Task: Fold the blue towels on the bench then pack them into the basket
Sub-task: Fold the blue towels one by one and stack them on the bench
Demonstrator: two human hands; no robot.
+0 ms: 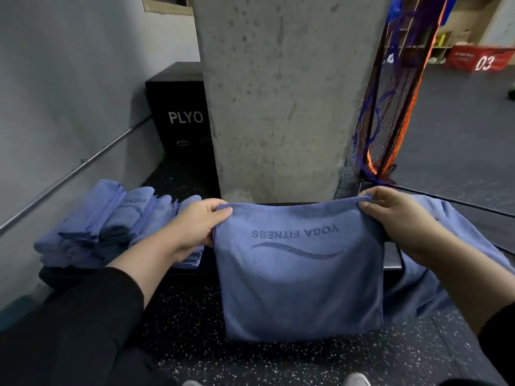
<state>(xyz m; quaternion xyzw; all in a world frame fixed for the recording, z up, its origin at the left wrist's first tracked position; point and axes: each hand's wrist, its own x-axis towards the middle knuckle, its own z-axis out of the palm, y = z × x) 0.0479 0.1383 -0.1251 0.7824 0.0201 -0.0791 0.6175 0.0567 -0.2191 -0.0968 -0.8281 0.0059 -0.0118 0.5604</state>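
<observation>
Blue towel (301,274) hangs at center, doubled, logo upside down. Left hand (199,222) pinches 9 o'clock corner; right hand (395,215) pinches 3 o'clock corner. Keep top edge taut, level, corners matched before laying on desk (391,260). Folded stack (111,221) at 10 o'clock. Basket not visible.

1 head-worn wide-angle view, forward and down, close over the bench (392,257) before a concrete pillar (278,93)
</observation>
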